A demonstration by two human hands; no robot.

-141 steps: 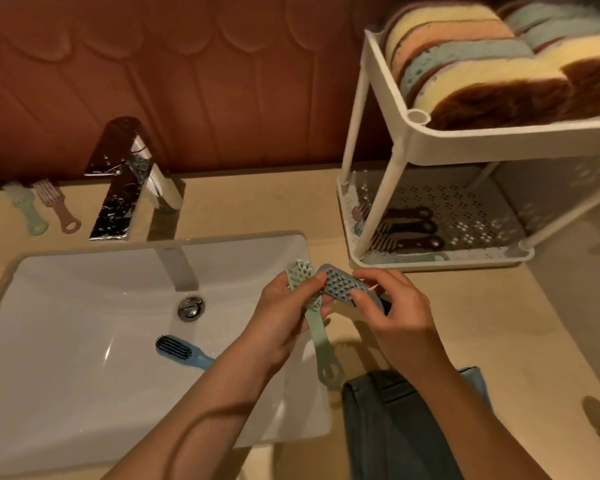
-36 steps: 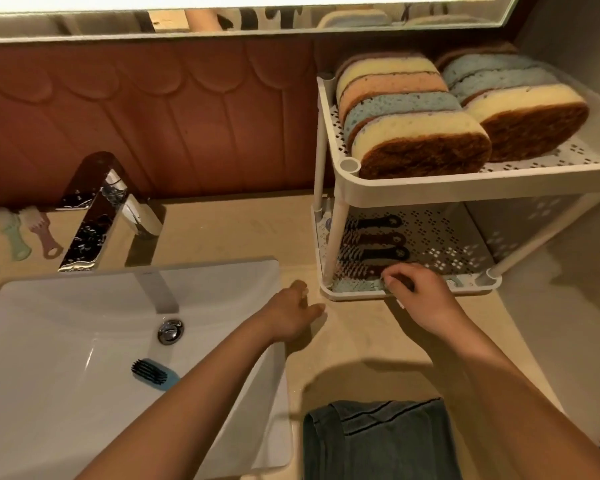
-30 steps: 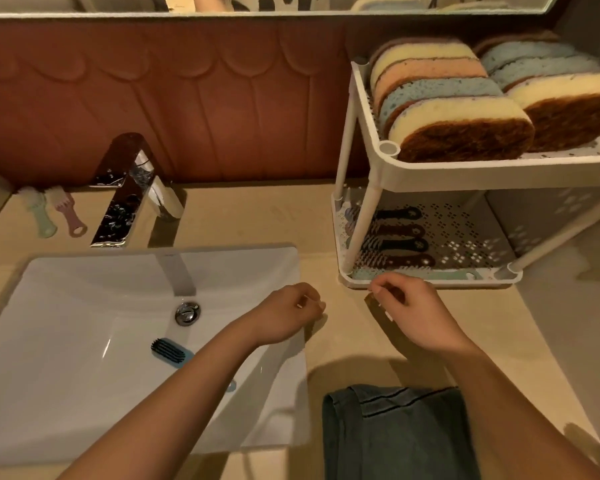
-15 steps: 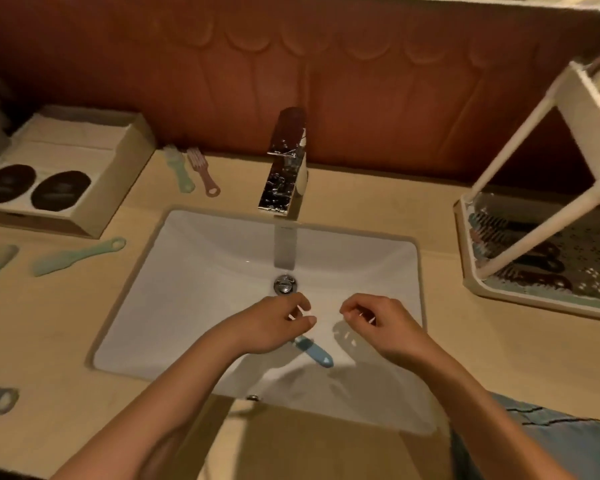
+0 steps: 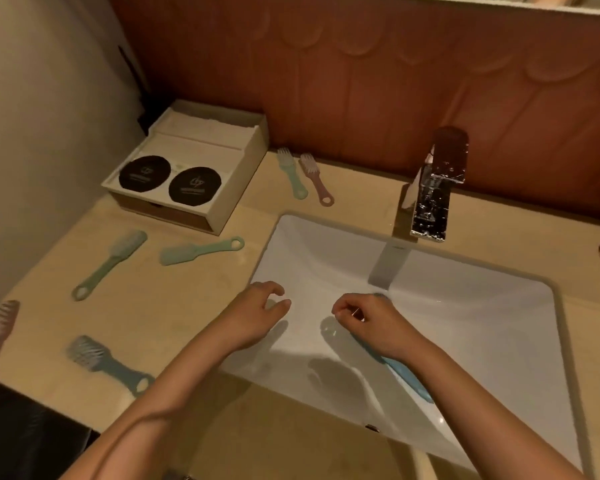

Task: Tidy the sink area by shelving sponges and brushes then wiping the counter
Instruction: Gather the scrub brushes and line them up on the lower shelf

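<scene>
You are reaching both hands over the white sink [image 5: 482, 327]. Your left hand [image 5: 257, 317] is empty, grip loosely curled. Your right hand [image 5: 371, 320] is empty too, just above the long blue plastic brush [image 5: 409, 377] lying inside. I think you are gathering brushes; next, pinch its handle.

My left hand [image 5: 257, 318]: bare, no ring, no glove. My right hand [image 5: 371, 322]: likewise bare. Both forearms: uncovered, no sleeve, watch or band visible.
</scene>
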